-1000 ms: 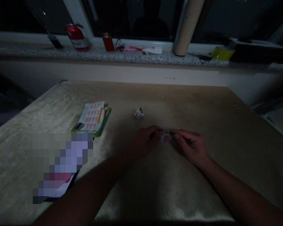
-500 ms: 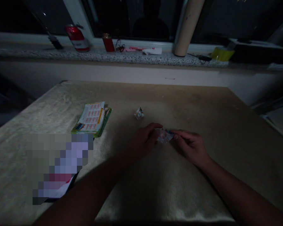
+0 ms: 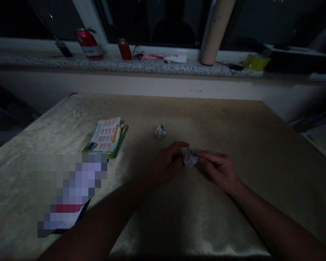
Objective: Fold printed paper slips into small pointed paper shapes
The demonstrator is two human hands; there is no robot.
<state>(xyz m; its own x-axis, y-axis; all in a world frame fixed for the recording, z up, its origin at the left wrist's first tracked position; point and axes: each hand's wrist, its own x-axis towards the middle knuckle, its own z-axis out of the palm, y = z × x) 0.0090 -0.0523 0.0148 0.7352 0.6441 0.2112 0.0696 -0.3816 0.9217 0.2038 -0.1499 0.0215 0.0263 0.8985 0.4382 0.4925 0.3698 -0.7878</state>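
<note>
Between my two hands, over the table's middle, is a small folded piece of printed paper [image 3: 190, 158] with pointed corners. My right hand [image 3: 220, 167] pinches its right edge between thumb and fingers. On the other side, my left hand [image 3: 170, 160] reaches its index fingertip to the paper's top corner, while its other fingers curl at the left edge; part of that contact is in shadow. Just beyond my left hand, a second small folded paper piece [image 3: 160, 131] sits by itself on the table.
A stack of printed calendar sheets [image 3: 105, 135] lies on the table [image 3: 233, 123] at left. Nearer me is a blurred-out device with a lit screen [image 3: 78, 181]. Along the windowsill [image 3: 152, 66] stand a red can [image 3: 89, 44], a red jar [image 3: 124, 49] and a cardboard tube [image 3: 216, 34].
The paper between my hands has tilted and now shows a narrower, more pointed shape. My left index finger has straightened along its top. The other things have stayed put.
</note>
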